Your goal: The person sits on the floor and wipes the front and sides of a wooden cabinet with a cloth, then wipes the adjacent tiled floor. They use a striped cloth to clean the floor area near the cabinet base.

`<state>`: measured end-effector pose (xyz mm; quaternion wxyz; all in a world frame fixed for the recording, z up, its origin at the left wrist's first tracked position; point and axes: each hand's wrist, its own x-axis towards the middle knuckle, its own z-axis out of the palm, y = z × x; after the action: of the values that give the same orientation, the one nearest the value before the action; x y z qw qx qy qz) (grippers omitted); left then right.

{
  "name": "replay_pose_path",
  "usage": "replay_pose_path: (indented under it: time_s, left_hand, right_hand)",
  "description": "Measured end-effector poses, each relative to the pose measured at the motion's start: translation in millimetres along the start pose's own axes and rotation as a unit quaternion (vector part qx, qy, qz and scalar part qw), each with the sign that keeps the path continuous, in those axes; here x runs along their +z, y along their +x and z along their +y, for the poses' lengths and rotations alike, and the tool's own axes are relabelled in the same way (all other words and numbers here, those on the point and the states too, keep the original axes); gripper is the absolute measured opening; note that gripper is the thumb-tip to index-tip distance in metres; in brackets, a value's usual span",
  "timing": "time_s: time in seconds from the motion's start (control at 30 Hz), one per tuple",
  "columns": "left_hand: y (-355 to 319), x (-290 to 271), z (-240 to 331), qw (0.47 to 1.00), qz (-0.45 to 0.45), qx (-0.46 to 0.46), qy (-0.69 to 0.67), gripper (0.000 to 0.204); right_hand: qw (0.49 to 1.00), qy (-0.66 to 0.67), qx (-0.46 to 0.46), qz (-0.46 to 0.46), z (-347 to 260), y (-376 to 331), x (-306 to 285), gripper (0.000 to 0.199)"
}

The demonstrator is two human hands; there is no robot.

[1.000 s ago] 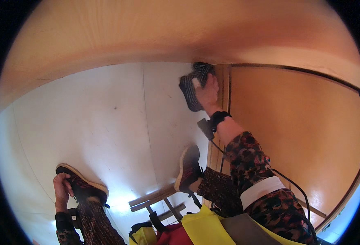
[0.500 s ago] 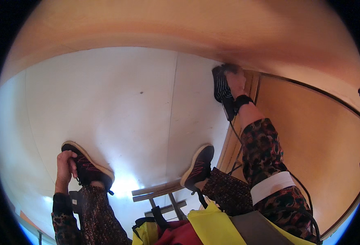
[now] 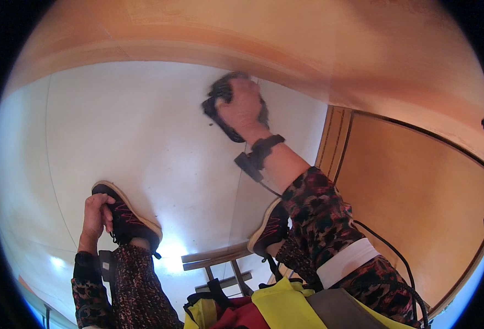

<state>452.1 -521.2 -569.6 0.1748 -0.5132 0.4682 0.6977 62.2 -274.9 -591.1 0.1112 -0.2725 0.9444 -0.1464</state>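
My right hand [image 3: 243, 104] presses a dark cloth [image 3: 220, 122] flat on the pale floor, close to the base of the wooden panel in front of me. Hand and cloth are smeared by motion, and part of the cloth lies hidden under the palm. A black strap with a small box circles the right wrist. At the left, my left hand [image 3: 96, 215] hangs loosely curled beside the toe of my left shoe [image 3: 125, 218]. Its thumb and fingers are apart, and nothing shows between them.
The wooden panel [image 3: 198, 33] curves across the front. An orange-brown wooden panel [image 3: 417, 203] borders the floor at the right. Behind my feet stands a small wooden stool [image 3: 212, 256]. My right shoe [image 3: 270, 229] is beside it, and a black cable [image 3: 398, 249] runs along my right arm.
My right hand has swept left with the cloth, from the right corner by the wooden panels to mid-floor. The left hand and left shoe appear slightly farther right in the picture.
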Motion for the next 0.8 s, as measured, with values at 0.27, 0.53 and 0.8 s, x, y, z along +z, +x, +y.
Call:
replay_pose_path:
  time_s: [0.27,0.53,0.8]
  left_hand:
    - [-6,5,8,1.000,-0.001,0.003,0.010,0.035]
    - [-9,6,15,0.999,-0.027,-0.018,-0.034,0.031]
    - [-8,4,13,0.998,-0.042,-0.014,-0.038,0.032]
  right_hand:
    - [0.941,0.117,-0.283,-0.144,-70,-13,33,0.044]
    - [0.991,-0.056,-0.116,-0.030,16,-2,-29,0.055]
    - [0.968,-0.003,-0.251,-0.007,-103,41,49,0.058]
